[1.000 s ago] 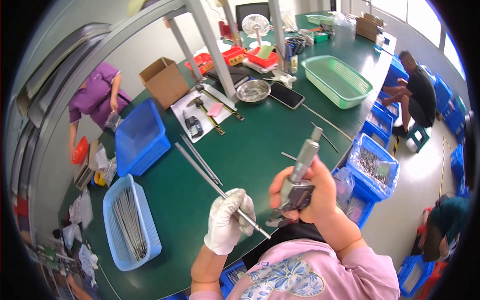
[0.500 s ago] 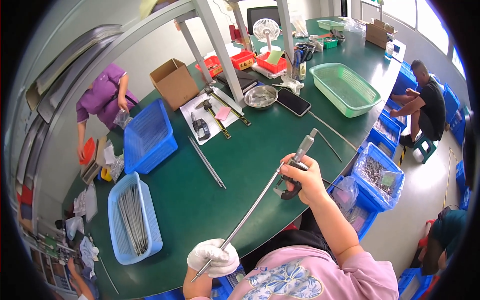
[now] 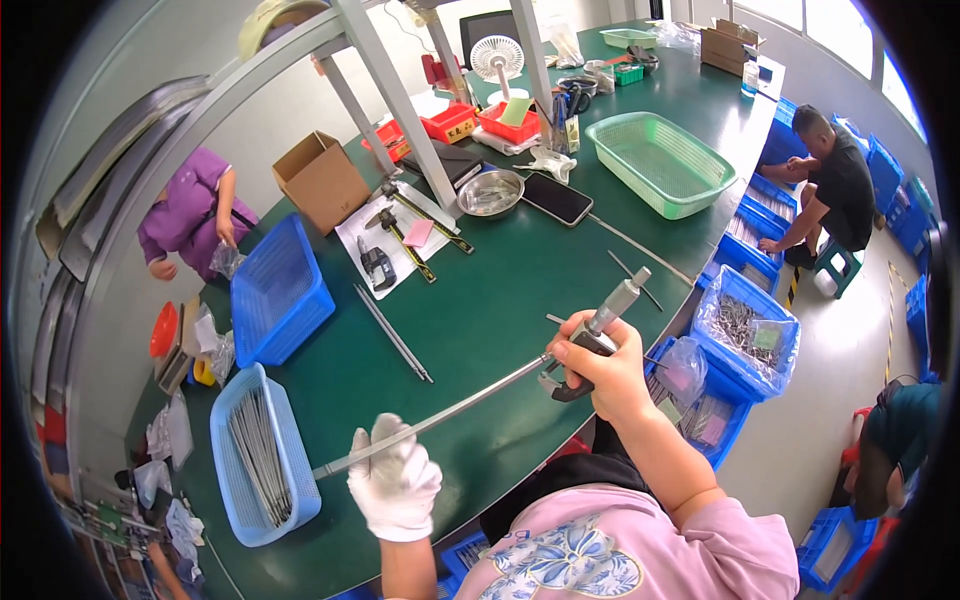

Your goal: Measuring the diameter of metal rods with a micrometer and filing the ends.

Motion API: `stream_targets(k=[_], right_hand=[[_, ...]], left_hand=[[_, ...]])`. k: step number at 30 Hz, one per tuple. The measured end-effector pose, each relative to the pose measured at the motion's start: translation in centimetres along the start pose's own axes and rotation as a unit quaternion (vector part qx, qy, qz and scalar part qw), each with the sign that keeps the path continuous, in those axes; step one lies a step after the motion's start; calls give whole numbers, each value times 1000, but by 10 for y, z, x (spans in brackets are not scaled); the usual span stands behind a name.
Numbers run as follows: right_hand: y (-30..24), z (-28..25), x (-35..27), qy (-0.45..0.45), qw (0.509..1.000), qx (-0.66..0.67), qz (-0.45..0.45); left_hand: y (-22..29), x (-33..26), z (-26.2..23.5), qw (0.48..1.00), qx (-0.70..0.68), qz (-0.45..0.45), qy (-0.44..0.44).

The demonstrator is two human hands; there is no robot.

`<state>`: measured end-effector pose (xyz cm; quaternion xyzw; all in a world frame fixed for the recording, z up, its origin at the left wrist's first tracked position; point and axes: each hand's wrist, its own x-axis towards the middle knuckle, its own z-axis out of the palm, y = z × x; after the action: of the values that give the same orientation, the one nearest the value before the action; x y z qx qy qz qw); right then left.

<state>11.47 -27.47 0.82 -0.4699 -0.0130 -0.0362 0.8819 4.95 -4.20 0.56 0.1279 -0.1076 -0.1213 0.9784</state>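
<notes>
My right hand [image 3: 605, 365], bare, is closed round a micrometer [image 3: 610, 310] with a silver thimble and a dark frame. One end of a long thin metal rod [image 3: 470, 402] sits at the micrometer's jaws. The rod slants down to the left across my left hand [image 3: 395, 480], which wears a white glove. Slightly blurred, the gloved fingers and thumb are about the rod. Its far end comes close to the light blue basket [image 3: 220, 450], where many similar rods [image 3: 260, 450] lie. Two more rods [image 3: 395, 333] rest on the green table [image 3: 480, 310].
A blue crate [image 3: 285, 290], a cardboard box [image 3: 320, 180], calipers [image 3: 405, 245] on paper, a metal bowl [image 3: 490, 193], a phone [image 3: 557, 199] and a green basket [image 3: 660, 165] stand beyond my hands. Parts-filled blue bins [image 3: 745, 330] line the right edge. Other people work nearby.
The rod has swung to a flatter slant, its lower end moving left and up toward the light blue basket. My gloved hand has turned upward with its fingers raised. The view has shifted slightly.
</notes>
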Motion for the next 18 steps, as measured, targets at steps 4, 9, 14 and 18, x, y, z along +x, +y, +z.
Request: stream_targets(k=[4,9,14,18], right_hand=[[2,10,-11,32,999,-2,-31],[-5,25,-30,-2,1000,1,-31],[-21,23,-40,-51,994,-54,-82],[-38,15,-32,-144,989,23,-41]], left_hand=[[-29,26,31,986,102,114,68],[-62,49,41,928,355,43,105],[-59,50,39,935,354,34,-7],[-47,50,40,949,312,-8,-47]])
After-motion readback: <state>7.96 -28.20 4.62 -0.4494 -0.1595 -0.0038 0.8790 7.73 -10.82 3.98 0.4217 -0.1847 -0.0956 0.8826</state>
